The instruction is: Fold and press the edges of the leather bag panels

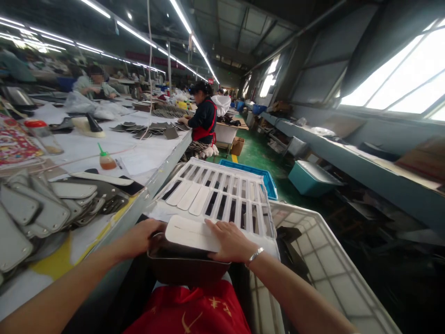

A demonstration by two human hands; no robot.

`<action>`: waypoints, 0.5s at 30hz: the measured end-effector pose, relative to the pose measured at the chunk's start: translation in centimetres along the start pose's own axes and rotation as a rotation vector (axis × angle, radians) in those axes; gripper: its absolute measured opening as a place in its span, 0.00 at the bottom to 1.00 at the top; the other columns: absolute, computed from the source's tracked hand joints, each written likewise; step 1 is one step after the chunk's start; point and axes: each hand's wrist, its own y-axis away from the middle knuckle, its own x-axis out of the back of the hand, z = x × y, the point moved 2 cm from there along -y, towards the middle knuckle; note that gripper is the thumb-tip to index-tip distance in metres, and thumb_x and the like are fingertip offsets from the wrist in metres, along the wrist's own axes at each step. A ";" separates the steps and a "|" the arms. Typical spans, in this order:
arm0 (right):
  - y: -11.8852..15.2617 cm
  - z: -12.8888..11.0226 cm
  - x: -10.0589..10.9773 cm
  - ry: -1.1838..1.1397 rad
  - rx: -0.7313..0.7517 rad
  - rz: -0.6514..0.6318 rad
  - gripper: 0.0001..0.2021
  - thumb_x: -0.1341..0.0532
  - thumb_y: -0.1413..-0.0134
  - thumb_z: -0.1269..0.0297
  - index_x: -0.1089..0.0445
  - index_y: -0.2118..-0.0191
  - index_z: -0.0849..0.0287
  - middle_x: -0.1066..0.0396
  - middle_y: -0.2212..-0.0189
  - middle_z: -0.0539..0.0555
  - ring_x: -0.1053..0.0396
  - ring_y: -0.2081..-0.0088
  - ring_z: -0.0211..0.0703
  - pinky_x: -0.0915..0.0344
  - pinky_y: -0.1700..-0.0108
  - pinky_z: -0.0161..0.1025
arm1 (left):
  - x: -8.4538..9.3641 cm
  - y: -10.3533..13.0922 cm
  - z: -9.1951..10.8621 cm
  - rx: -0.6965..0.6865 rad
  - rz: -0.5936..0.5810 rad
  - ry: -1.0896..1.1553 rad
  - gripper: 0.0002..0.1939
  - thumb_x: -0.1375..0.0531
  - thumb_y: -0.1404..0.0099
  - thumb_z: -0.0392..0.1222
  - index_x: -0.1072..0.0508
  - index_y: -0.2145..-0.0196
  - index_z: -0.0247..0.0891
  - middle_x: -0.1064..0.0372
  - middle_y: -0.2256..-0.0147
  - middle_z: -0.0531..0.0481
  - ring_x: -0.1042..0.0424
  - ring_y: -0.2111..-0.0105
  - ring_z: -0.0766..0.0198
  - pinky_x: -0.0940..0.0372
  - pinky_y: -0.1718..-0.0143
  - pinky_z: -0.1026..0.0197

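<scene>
In front of my lap is a dark brown, curved piece of leather-like material (187, 269), its far part bent up. A white oblong panel with rounded corners (191, 234) lies over its upper edge. My left hand (148, 236) is closed round the dark piece's left end, its fingertips partly hidden. My right hand (229, 241) grips the panel's right end, fingers on top and thumb low by the dark edge. Just beyond is a white slatted plastic rack (227, 185), with several white oblong pieces (189, 197) lying on it.
Grey-white panels (45, 204) are heaped on the worktable (149, 160) at left. A small bottle with a green nozzle (107, 158) stands behind them. White crate (323, 250) and blue crate (271, 183) are at right. A co-worker in a red apron (205, 116) stands farther along the table.
</scene>
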 end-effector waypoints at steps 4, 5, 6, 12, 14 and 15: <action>-1.7 -0.9 -1.0 0.081 0.040 0.000 0.49 0.39 0.61 0.40 0.58 0.36 0.56 0.37 0.58 0.60 0.38 0.60 0.53 0.47 0.55 0.49 | 1.5 1.1 -2.4 0.156 0.064 0.171 0.24 0.44 0.44 0.51 0.32 0.52 0.36 0.29 0.54 0.46 0.32 0.53 0.55 0.40 0.48 0.53; -2.1 -1.0 -1.4 0.097 0.058 -0.005 0.48 0.39 0.61 0.39 0.57 0.36 0.54 0.37 0.59 0.60 0.38 0.60 0.53 0.48 0.55 0.49 | 1.2 1.5 -2.9 0.209 0.086 0.250 0.26 0.45 0.43 0.53 0.34 0.50 0.35 0.30 0.53 0.44 0.32 0.52 0.55 0.39 0.49 0.53; -2.4 -1.2 -1.7 0.112 0.077 -0.009 0.47 0.40 0.61 0.39 0.56 0.37 0.53 0.37 0.59 0.59 0.39 0.61 0.53 0.48 0.55 0.50 | 0.7 1.9 -3.2 0.249 0.099 0.318 0.28 0.45 0.42 0.54 0.35 0.49 0.34 0.32 0.51 0.43 0.33 0.51 0.54 0.39 0.49 0.53; -2.0 -1.9 -2.8 0.187 0.153 0.001 0.45 0.37 0.60 0.42 0.53 0.37 0.50 0.39 0.56 0.62 0.40 0.58 0.56 0.50 0.52 0.53 | -3.7 2.5 -4.1 0.288 0.113 0.383 0.33 0.45 0.42 0.54 0.41 0.45 0.31 0.38 0.46 0.37 0.38 0.46 0.54 0.43 0.45 0.53; -1.4 -2.2 -2.9 0.192 0.132 0.038 0.44 0.37 0.59 0.43 0.53 0.37 0.50 0.41 0.54 0.63 0.42 0.57 0.57 0.51 0.51 0.54 | -4.6 2.3 -4.5 0.288 0.100 0.364 0.34 0.42 0.44 0.51 0.43 0.45 0.29 0.40 0.45 0.36 0.39 0.46 0.53 0.44 0.45 0.52; -1.1 -2.4 -3.0 0.193 0.123 0.050 0.43 0.38 0.58 0.44 0.54 0.37 0.51 0.41 0.53 0.64 0.42 0.56 0.58 0.50 0.51 0.54 | -4.9 2.2 -4.7 0.288 0.089 0.353 0.34 0.42 0.45 0.49 0.42 0.45 0.30 0.40 0.45 0.36 0.39 0.46 0.52 0.45 0.44 0.51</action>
